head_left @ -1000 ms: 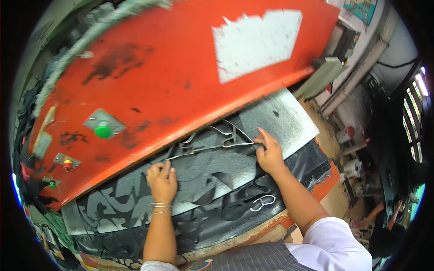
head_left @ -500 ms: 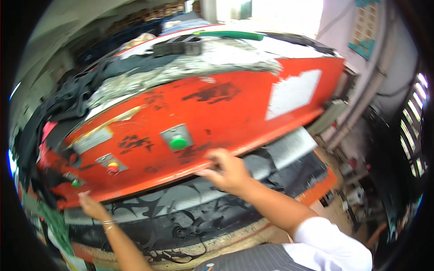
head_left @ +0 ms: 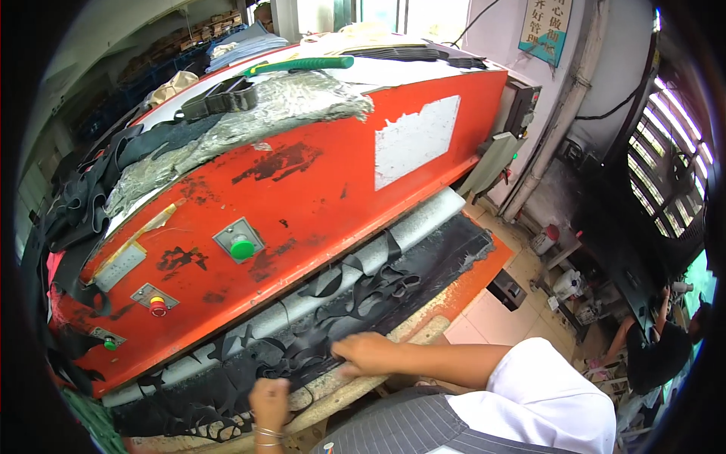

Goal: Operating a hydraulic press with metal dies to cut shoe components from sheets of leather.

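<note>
A thin black sheet full of cut-out gaps (head_left: 370,291) lies in tangled strips along the bed under the red machine front (head_left: 325,204). My right hand (head_left: 369,353) is closed at its near edge, and strips run up to the fingers. Lower and to the left, my left hand (head_left: 270,402), with bracelets at the wrist, makes a fist on the same black webbing. The fingertips of both hands are partly hidden. Behind the strips runs a pale grey slab (head_left: 427,216), below the machine's lower edge.
The machine front carries a large green button (head_left: 242,248), a red knob (head_left: 157,306) and a small green button (head_left: 110,343). On top rest a black metal frame (head_left: 219,98) and a green-handled tool (head_left: 318,63). A pale pole (head_left: 423,333) edges the bed. Another person (head_left: 662,352) is at far right.
Both hands have come down from the machine's red lower edge to the black strips near me. The strips are now more bunched, and the view has turned to the right.
</note>
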Tool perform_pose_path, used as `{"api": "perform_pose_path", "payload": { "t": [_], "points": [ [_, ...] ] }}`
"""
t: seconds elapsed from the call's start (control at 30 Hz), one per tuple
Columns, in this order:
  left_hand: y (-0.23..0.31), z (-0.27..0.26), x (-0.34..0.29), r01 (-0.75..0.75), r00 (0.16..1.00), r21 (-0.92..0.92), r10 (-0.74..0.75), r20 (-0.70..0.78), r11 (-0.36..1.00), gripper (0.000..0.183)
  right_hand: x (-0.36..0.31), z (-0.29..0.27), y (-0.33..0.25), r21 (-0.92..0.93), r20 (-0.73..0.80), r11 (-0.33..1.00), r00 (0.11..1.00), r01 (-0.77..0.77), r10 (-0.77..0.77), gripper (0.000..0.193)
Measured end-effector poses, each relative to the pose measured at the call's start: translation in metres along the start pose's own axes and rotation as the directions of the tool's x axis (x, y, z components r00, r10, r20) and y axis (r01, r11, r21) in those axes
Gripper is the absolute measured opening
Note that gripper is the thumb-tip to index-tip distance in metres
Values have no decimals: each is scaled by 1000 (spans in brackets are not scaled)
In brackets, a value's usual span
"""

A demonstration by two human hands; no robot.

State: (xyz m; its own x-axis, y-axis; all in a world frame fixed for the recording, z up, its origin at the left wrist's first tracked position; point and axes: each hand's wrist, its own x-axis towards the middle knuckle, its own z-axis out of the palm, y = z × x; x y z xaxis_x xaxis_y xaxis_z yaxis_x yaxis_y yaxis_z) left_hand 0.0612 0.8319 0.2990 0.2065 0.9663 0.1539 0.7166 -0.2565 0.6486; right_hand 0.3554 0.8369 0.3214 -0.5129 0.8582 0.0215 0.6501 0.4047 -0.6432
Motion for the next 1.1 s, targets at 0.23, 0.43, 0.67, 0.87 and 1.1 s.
{"api": "perform_pose_path", "payload": {
  "t": [0.23, 0.43, 0.67, 0.87, 1.1],
  "points": [
    [74, 76, -37, -227, 969, 38, 222, 105, 973, 13, -75, 40, 8, -324, -121, 946, 992, -18, -22, 45],
    [79, 94, -38, -154, 988, 113, 150, 40, 982, 11, -75, 39, 20, -311, -105, 950, 994, -10, -23, 42],
    [80, 95, -32, -101, 994, 103, 97, 44, 990, 12, -37, -32, 56, -33, 262, 980, 944, -198, 200, 48],
    [82, 98, -26, -48, 998, 163, 41, 44, 986, 14, 83, -119, 170, -398, -504, 781, 826, -482, 253, 86],
    [91, 98, -23, 44, 998, 193, -54, 46, 980, 13, 136, -126, 223, -410, -412, 799, 871, -440, 268, 77]
  ]
}}
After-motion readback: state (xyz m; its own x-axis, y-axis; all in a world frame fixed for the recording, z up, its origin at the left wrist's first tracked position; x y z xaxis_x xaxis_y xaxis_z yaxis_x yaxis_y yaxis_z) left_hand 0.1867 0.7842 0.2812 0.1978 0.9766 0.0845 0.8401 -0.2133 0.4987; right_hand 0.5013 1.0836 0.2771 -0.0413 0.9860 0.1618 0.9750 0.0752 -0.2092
